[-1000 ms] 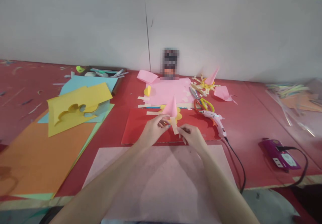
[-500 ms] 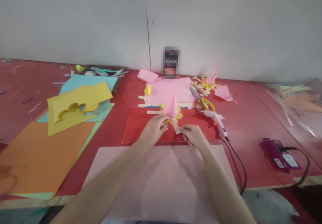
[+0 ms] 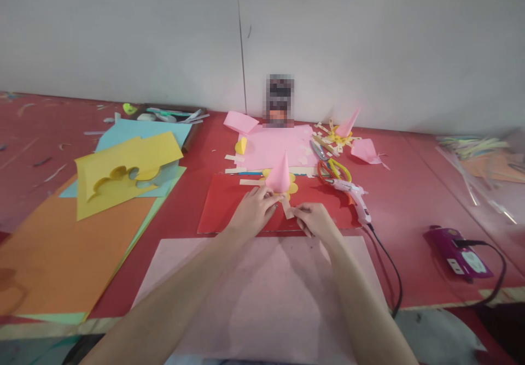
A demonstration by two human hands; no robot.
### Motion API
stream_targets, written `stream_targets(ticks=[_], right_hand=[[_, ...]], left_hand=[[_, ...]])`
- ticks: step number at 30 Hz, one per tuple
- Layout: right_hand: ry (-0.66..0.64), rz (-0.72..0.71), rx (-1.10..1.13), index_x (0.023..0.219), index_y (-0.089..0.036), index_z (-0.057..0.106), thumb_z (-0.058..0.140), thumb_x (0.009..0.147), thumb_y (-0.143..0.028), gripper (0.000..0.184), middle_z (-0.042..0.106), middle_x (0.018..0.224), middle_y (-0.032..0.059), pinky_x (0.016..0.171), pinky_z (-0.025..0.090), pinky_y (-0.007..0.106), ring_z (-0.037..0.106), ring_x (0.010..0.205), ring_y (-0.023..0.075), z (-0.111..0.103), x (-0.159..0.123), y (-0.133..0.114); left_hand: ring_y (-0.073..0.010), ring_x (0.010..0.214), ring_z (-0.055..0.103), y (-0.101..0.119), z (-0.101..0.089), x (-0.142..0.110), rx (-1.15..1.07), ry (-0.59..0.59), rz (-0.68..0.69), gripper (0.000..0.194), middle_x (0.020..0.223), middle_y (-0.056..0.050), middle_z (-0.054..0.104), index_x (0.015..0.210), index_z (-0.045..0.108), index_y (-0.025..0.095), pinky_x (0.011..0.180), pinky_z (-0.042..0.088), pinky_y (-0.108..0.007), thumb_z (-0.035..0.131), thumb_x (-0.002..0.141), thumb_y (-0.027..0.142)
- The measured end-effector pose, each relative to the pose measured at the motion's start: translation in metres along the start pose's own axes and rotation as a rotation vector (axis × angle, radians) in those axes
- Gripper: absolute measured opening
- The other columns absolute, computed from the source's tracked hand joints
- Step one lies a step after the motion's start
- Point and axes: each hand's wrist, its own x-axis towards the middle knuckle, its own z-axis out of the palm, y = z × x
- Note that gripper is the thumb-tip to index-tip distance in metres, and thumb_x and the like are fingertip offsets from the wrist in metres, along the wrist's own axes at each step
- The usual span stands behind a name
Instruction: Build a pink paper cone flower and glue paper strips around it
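Note:
A pink paper cone [image 3: 280, 173] stands point up over a yellow paper flower [image 3: 292, 186] on a red sheet [image 3: 223, 206]. A pale paper strip [image 3: 286, 207] runs down from under the cone. My left hand [image 3: 253, 212] pinches the cone's base with its fingertips. My right hand [image 3: 314, 221] holds the lower end of the strip against the red sheet. Both forearms reach over a large pale pink sheet [image 3: 262, 299] at the near edge.
A glue gun [image 3: 353, 196] with a black cord lies right of the red sheet, beside scissors [image 3: 332, 169]. A purple power box [image 3: 458, 252] sits far right. Yellow [image 3: 123, 171], blue and orange [image 3: 53, 250] sheets lie left. Pink paper [image 3: 279, 146] and cones sit by the wall.
Both hands have lowered the cone and strip slightly toward the red sheet. The strip now lies flatter and my right hand presses its end down.

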Motion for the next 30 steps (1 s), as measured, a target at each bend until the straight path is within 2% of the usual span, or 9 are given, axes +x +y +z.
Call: stream_targets(ticks=[18,27,30], right_hand=[[-0.015,0.000,-0.015,0.055,-0.018,0.052,0.050,0.074,-0.027,0.021,0.044,0.035,-0.0078,0.028,0.021,0.019,0.034,0.022,0.0050,-0.0006,-0.0002,-0.0005],[-0.003,0.002,-0.077,0.057,-0.020,0.046,0.053,0.073,-0.035,0.023,0.047,0.038,-0.0068,0.027,0.025,0.019,0.038,0.024,0.0068,-0.0031,-0.0024,0.0061],[0.053,-0.078,-0.109,0.057,-0.021,0.043,0.049,0.076,-0.043,0.030,0.045,0.038,-0.0066,0.030,0.024,0.020,0.035,0.026,0.0070,-0.0035,-0.0044,0.0086]], left_hand=[[-0.0186,0.086,0.050,0.0015,0.0018,-0.0011,0.044,-0.012,-0.006,0.028,0.097,-0.004,0.055,0.107,0.061,0.024,0.073,0.043,-0.032,0.041,0.088,0.020],[-0.0179,0.084,0.050,0.0016,0.0021,-0.0009,0.059,-0.008,0.007,0.028,0.096,-0.004,0.054,0.108,0.060,0.025,0.073,0.043,-0.032,0.040,0.088,0.019],[-0.0181,0.084,0.050,0.0013,0.0024,-0.0012,0.060,-0.008,0.011,0.028,0.096,-0.004,0.054,0.107,0.059,0.025,0.073,0.043,-0.033,0.040,0.088,0.020]])
